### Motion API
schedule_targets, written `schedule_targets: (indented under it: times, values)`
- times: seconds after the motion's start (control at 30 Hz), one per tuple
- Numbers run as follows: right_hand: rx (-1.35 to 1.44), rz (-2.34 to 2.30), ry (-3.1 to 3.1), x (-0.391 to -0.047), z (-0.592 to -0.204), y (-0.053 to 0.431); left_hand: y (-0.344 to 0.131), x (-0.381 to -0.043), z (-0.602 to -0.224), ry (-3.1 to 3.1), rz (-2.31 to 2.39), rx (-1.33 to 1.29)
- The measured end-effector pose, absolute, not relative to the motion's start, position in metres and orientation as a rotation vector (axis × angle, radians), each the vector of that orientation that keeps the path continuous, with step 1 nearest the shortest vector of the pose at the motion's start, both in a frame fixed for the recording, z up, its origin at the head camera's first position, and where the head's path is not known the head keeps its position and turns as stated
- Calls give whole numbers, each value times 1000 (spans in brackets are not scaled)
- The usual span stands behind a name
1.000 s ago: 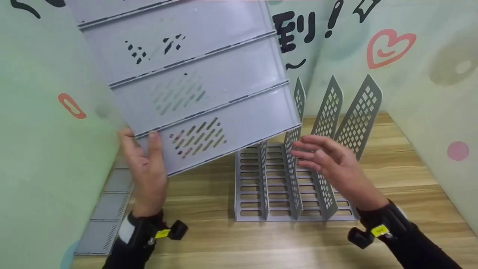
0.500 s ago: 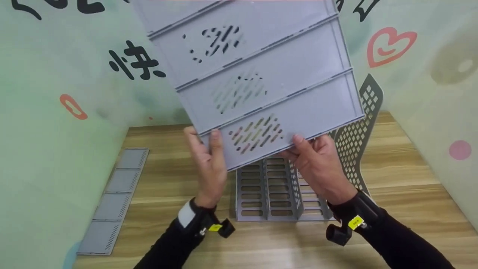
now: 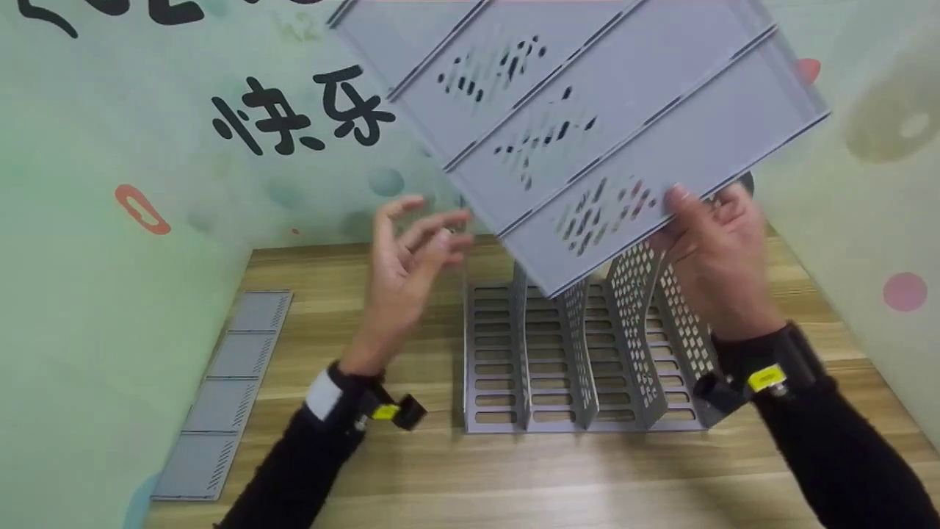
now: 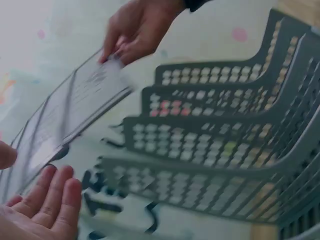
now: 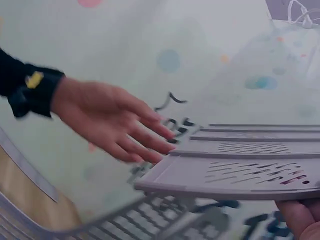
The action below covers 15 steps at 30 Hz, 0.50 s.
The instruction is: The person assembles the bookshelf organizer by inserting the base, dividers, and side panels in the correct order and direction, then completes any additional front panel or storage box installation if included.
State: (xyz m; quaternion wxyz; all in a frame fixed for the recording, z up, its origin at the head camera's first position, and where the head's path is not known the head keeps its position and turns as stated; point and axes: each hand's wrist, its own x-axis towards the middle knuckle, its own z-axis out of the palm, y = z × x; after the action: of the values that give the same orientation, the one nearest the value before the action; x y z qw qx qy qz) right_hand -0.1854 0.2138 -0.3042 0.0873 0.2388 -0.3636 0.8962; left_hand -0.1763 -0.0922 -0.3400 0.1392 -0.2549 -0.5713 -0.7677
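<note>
A light grey ribbed plastic panel (image 3: 683,125) with patches of slanted slots is held up, tilted, in the head view. My right hand (image 3: 723,268) pinches its lower edge, thumb on the near face and fingers behind. To its left, my left hand (image 3: 404,279) is off the panel with fingers spread and loosely bent, close to the panel's left corner. Below stands a grey file rack (image 3: 499,426) with perforated upright dividers, partly covered by the panel and right hand. The left wrist view shows these dividers (image 4: 200,135) side-on, beyond the left fingers.
Another grey panel (image 3: 224,400), long and in ribbed sections, lies flat on the wood-grain table (image 3: 352,470) at the left. Pale walls (image 3: 183,308) with black lettering and coloured shapes close in the back and both sides.
The panel has moved right and tilted more steeply. First the left hand held it alone, then both hands; now the left has let go and only the right grips it.
</note>
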Motion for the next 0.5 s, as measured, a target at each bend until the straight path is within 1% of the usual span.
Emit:
schedule_targets:
  times: [0.13, 0.27, 0.37, 0.5]
  values:
    - [661, 2616, -1001, -200, -281, 239, -120, -191, -326, -1764, -2136, -634]
    - [591, 2619, -877, -215, -255, 259, -137, -205, -328, -1983, -2011, -562]
    - [569, 2567, -855, -222, -240, 270, -135, -211, -341, -2293, -1819, -470]
    - [624, 2373, -957, -227, -230, 276, -114, -212, -375, -2667, -1502, -394]
